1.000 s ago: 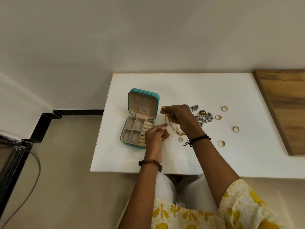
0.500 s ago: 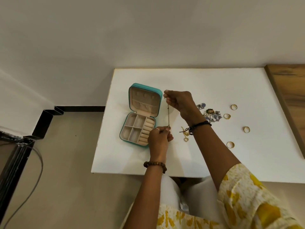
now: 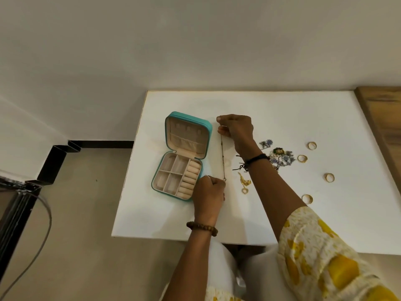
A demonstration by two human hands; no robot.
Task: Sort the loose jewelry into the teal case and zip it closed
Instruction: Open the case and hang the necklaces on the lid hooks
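Jewelry lay scattered on the right part of the white table [image 3: 282, 109] as I watched from the head view: four gold rings [image 3: 312, 145] spread well apart, a tangle of blue-and-silver flower pieces [image 3: 282, 158] near the right wrist, and a small gold chain with a pendant [image 3: 244, 184] just beside that forearm. The teal case [image 3: 184, 157] sat open on the left part of the table, lid tilted back and its cream lining showing, with four square compartments and a row of ring rolls in the base; I could see nothing in any of them. Between the case and the loose pieces, a thin chain [image 3: 222, 159] was stretched straight between both hands. My right hand [image 3: 237, 129] pinched its far end, fingers curled above the table beside the lid. My left hand [image 3: 209, 192] gripped the near end in a closed fist, just beside the case's front right corner. A beaded bracelet [image 3: 201, 228] circled the left wrist and a black thread band [image 3: 255, 159] the right.
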